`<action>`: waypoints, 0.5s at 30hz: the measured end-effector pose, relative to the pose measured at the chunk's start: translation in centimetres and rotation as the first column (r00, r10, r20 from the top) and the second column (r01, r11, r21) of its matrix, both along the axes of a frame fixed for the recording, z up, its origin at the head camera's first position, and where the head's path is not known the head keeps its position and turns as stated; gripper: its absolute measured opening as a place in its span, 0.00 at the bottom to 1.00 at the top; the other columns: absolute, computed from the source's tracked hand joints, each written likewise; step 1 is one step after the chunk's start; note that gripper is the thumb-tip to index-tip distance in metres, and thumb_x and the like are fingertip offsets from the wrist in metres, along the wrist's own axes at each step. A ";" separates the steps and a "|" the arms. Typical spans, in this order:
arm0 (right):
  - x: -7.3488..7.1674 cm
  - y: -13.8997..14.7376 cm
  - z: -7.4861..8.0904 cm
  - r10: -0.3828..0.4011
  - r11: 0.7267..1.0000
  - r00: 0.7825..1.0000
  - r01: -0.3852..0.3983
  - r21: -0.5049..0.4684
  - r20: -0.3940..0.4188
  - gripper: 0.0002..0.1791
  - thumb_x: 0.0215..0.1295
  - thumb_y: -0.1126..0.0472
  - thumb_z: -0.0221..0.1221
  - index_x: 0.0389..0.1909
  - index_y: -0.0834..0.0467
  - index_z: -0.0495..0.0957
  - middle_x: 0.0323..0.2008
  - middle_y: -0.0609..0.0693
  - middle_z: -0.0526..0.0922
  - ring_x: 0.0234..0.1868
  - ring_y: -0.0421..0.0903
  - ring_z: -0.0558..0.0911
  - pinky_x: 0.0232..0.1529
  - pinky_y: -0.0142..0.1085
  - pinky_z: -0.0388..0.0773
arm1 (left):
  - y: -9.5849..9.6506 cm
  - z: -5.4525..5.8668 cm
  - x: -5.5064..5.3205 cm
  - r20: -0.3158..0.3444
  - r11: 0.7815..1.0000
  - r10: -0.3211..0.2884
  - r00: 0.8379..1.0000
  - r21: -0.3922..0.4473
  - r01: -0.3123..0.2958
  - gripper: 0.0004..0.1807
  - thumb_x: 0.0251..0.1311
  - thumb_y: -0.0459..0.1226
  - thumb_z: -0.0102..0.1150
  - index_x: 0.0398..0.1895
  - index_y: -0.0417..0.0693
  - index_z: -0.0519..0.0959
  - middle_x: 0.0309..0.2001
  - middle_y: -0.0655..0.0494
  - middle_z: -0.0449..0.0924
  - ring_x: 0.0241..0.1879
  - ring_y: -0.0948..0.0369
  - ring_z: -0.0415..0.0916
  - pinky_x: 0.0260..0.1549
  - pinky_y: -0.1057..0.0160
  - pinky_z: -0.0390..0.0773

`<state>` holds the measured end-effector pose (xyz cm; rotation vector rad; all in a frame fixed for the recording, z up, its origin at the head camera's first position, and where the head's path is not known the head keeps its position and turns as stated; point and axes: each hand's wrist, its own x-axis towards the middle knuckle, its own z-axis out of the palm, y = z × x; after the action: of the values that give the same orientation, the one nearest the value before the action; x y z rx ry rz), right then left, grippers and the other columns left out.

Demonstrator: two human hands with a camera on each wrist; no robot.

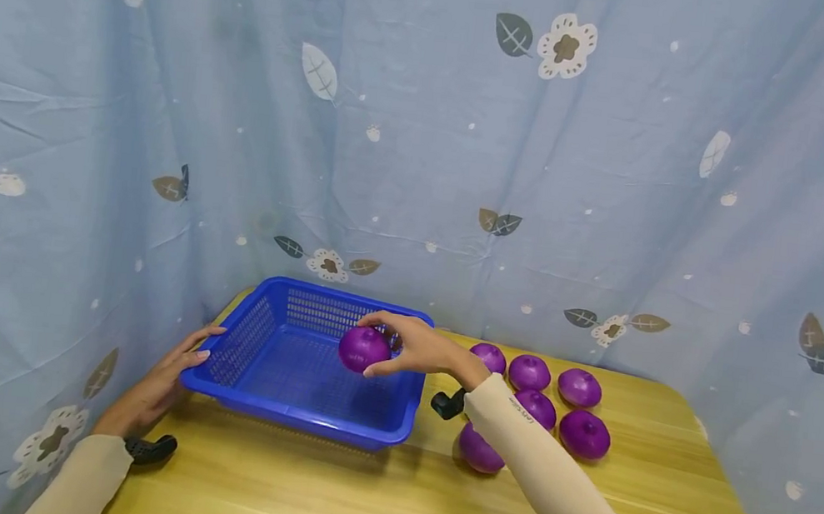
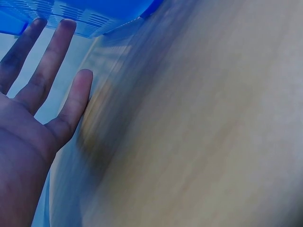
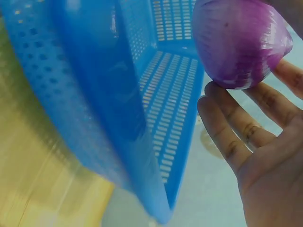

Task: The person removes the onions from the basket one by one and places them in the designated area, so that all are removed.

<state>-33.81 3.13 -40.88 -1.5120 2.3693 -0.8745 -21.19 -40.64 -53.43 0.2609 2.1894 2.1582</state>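
Note:
In the head view, my right hand [image 1: 413,345] holds a purple onion [image 1: 363,350] above the right side of a blue plastic basket [image 1: 311,424]. Thumb and fingers lie around the onion, and the right wrist view shows its shiny skin [image 3: 236,42] up close. At the basket's left end, my left hand [image 1: 161,377] grips the rim. Straight fingers [image 2: 52,61] reach up under the basket's edge in the left wrist view, where the thumb is hidden. The basket's visible floor is bare.
Several more purple onions [image 1: 584,434] lie on the wooden table [image 1: 267,485] to the right of the basket, some partly behind my right forearm. A blue flowered curtain [image 1: 424,141] hangs behind the table and along both sides.

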 end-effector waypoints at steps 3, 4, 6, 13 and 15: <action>0.2 1.3 0.0 0.003 1.000 1.000 -0.003 -0.013 0.011 0.41 0.57 0.44 0.75 0.70 0.44 0.70 0.64 0.41 0.74 0.54 0.42 0.78 0.51 0.48 0.82 | -0.1 0.1 0.2 -0.006 1.000 -0.016 1.000 0.024 0.016 0.27 0.83 0.42 0.38 0.81 0.62 0.54 0.69 0.57 0.53 0.54 0.61 0.78 0.49 0.59 0.82; 0.2 1.8 0.0 0.002 1.000 1.000 -0.002 -0.019 0.017 0.41 0.57 0.44 0.75 0.71 0.43 0.70 0.65 0.41 0.74 0.54 0.43 0.78 0.52 0.49 0.82 | -0.1 0.2 0.2 -0.006 0.999 -0.020 1.000 0.029 0.020 0.27 0.83 0.42 0.38 0.81 0.63 0.55 0.68 0.58 0.54 0.54 0.61 0.78 0.49 0.59 0.82; 0.3 2.7 0.1 -0.007 1.000 1.000 0.008 -0.027 0.025 0.41 0.58 0.44 0.75 0.71 0.43 0.69 0.66 0.40 0.73 0.54 0.43 0.78 0.52 0.48 0.82 | 0.0 0.3 0.2 -0.003 0.999 -0.017 1.000 0.029 0.017 0.27 0.83 0.42 0.38 0.81 0.63 0.55 0.68 0.58 0.54 0.54 0.61 0.78 0.49 0.58 0.82; 0.3 5.9 0.4 -0.048 0.998 0.999 0.049 -0.038 0.024 0.41 0.58 0.43 0.74 0.72 0.44 0.70 0.64 0.39 0.75 0.53 0.44 0.79 0.52 0.49 0.80 | 0.3 0.5 0.0 0.013 1.000 0.013 1.000 -0.004 -0.013 0.27 0.82 0.43 0.38 0.80 0.65 0.56 0.68 0.56 0.55 0.54 0.61 0.78 0.49 0.59 0.82; 0.2 6.8 0.3 -0.062 0.997 0.998 0.062 -0.035 0.008 0.41 0.58 0.42 0.74 0.72 0.44 0.70 0.64 0.38 0.75 0.53 0.45 0.79 0.53 0.48 0.80 | 0.4 0.4 -0.1 0.012 1.000 0.020 1.000 0.002 -0.020 0.26 0.82 0.42 0.38 0.80 0.64 0.57 0.68 0.57 0.56 0.53 0.61 0.79 0.49 0.60 0.82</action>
<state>-33.65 9.94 -40.53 -1.4525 2.4202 -0.9381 -21.26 -40.29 -52.98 0.2263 2.1925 2.1663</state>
